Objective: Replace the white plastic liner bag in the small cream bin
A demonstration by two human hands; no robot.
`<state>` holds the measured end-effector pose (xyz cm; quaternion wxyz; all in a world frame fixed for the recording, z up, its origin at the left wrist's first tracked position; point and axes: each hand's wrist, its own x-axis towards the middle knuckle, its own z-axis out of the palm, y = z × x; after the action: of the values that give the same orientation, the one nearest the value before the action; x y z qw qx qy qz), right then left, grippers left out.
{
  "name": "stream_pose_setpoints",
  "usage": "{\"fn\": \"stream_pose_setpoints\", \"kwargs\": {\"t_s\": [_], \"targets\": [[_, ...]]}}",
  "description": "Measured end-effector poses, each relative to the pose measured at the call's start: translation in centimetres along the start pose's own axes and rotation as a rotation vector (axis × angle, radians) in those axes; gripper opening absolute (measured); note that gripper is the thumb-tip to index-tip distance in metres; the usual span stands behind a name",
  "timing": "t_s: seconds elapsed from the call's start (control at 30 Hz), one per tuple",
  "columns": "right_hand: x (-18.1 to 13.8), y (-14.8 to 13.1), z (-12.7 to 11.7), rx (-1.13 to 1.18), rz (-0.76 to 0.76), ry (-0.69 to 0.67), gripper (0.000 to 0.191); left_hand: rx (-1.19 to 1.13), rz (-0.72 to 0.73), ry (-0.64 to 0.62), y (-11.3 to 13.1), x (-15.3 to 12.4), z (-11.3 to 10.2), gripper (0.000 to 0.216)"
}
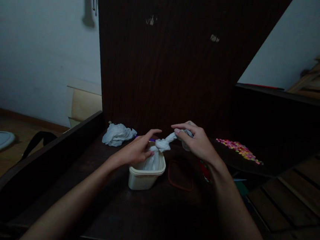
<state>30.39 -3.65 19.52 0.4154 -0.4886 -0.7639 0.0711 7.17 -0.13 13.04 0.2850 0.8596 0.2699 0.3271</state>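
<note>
A white plastic bag [148, 164], knotted and twisted at its top, stands partly inside a cream plastic tub [143, 182]. My left hand [137, 148] is at the tub's left rim, thumb against the bag just below the knot, index finger stretched out above it. Pinched in my right hand [193, 138] is the bag's twisted loose end, drawn up to the right of the knot. The tips of some right fingers are hidden behind the plastic. What the bag contains cannot be made out.
A crumpled white plastic bag [118, 135] lies left of the tub on the dark wooden surface [140, 219]. An orange-brown lid-like frame [181, 176] lies to its right. Farther right are small colourful pieces [238, 149]. A tall dark panel [164, 68] rises behind.
</note>
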Motion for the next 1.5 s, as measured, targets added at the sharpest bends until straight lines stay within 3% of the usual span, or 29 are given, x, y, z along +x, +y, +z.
{"fn": "stream_pose_setpoints", "kwargs": {"t_s": [0.1,0.27,0.5,0.73,1.0,1.33,1.5], "targets": [[-0.2,-0.1,0.3,-0.077,0.005,-0.05,0.029,0.023,-0.068,0.015,-0.1,0.1,0.3,0.079],[-0.3,-0.1,0.5,-0.205,-0.038,-0.068,0.007,0.031,-0.083,-0.013,-0.5,0.2,0.3,0.065],[-0.3,-0.2,0.6,-0.191,-0.045,0.116,0.013,0.196,-0.062,-0.049,-0.3,0.4,-0.1,0.052],[-0.4,-0.5,0.9,-0.057,0.015,0.004,0.016,0.21,-0.055,-0.019,-0.2,0.5,-0.1,0.054],[0.1,-0.7,0.9,-0.104,-0.006,0.044,0.013,0.241,-0.108,-0.084,-0.1,0.5,-0.4,0.035],[-0.3,3.2,1.6,0.05,0.055,-0.041,0.033,0.134,-0.058,0.017,0.6,-1.8,-1.4,0.052],[-1.2,6.2,2.9,-0.035,0.079,-0.014,0.037,0.031,-0.131,0.108,-0.2,-4.5,-1.8,0.085]]}}
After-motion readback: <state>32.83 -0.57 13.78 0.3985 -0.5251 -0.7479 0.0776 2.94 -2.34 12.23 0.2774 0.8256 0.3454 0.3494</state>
